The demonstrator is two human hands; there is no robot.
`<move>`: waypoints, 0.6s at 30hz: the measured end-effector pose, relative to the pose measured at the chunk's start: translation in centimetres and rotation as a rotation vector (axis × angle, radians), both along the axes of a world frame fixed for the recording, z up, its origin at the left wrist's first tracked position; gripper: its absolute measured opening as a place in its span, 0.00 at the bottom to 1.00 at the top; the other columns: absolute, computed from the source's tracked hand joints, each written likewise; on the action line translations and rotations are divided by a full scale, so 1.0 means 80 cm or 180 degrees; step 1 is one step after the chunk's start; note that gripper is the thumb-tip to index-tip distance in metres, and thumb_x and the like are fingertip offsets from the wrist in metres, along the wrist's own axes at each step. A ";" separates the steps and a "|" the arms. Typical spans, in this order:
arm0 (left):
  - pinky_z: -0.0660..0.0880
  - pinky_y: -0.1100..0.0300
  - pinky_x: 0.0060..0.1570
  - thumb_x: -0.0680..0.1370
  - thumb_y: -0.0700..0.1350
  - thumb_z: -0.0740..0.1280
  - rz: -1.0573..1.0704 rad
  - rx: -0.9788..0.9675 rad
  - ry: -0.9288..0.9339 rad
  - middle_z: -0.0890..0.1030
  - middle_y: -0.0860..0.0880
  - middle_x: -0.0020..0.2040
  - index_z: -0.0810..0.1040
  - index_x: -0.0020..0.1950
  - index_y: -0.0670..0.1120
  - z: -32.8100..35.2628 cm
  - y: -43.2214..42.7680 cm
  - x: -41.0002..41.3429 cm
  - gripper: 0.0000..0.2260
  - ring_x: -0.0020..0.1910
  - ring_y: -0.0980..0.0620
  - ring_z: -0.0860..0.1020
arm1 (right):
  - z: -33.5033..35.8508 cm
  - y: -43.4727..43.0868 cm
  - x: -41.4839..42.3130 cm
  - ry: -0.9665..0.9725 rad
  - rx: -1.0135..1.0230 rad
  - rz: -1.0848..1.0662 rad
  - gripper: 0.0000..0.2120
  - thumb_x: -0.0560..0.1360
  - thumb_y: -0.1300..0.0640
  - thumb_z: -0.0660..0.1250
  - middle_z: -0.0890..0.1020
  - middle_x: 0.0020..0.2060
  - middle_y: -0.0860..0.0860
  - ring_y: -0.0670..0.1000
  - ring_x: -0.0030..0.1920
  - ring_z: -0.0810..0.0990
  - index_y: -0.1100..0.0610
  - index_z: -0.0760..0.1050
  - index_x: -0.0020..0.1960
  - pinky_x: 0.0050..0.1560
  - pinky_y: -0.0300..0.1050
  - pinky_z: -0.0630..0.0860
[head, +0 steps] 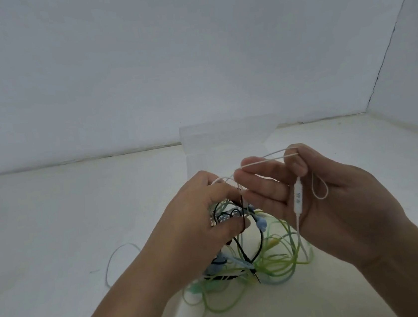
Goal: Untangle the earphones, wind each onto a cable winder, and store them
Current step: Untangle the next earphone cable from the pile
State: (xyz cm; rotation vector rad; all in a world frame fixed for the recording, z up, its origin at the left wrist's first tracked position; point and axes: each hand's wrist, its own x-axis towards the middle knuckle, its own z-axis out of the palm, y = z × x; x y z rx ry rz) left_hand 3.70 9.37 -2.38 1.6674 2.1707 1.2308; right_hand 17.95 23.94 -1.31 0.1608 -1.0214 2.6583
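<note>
Plainly, a white table [54,228] meets pale walls [139,62], a clear box [226,138] at twelve o'clock. Left hand [197,224] and right hand [338,203] each pinch the white earphone cable [298,197]; the tangle [274,260] lies at six o'clock below.

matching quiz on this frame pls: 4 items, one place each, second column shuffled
Items:
1 white cable
2 green cable
3 black cable
4 clear box

Places:
a at the far edge of the table
b piled on the table in loose loops
c held in the right hand, with its inline remote
d gripped in the left hand

Pairs: 1-c, 2-b, 3-d, 4-a
</note>
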 end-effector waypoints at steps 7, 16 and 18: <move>0.69 0.70 0.45 0.76 0.45 0.70 0.0160 0.0264 0.0085 0.73 0.58 0.46 0.75 0.42 0.58 0.001 -0.001 0.004 0.08 0.48 0.58 0.75 | 0.013 -0.016 0.002 -0.0742 0.0643 -0.1357 0.17 0.76 0.53 0.60 0.84 0.44 0.63 0.62 0.47 0.85 0.57 0.73 0.31 0.46 0.54 0.83; 0.71 0.74 0.48 0.73 0.42 0.69 0.0109 0.0686 -0.0179 0.82 0.60 0.48 0.85 0.45 0.54 0.007 -0.002 0.003 0.08 0.52 0.62 0.80 | -0.016 -0.038 -0.009 -0.1789 0.4401 -0.2503 0.18 0.60 0.40 0.77 0.81 0.38 0.52 0.53 0.38 0.77 0.46 0.70 0.36 0.39 0.50 0.74; 0.71 0.75 0.48 0.73 0.40 0.72 0.0155 0.0768 -0.0337 0.84 0.61 0.47 0.86 0.44 0.53 0.005 -0.001 0.003 0.08 0.52 0.65 0.80 | -0.020 -0.040 -0.014 -0.1826 0.4310 -0.2582 0.22 0.65 0.51 0.79 0.78 0.31 0.55 0.52 0.31 0.74 0.57 0.65 0.34 0.34 0.51 0.72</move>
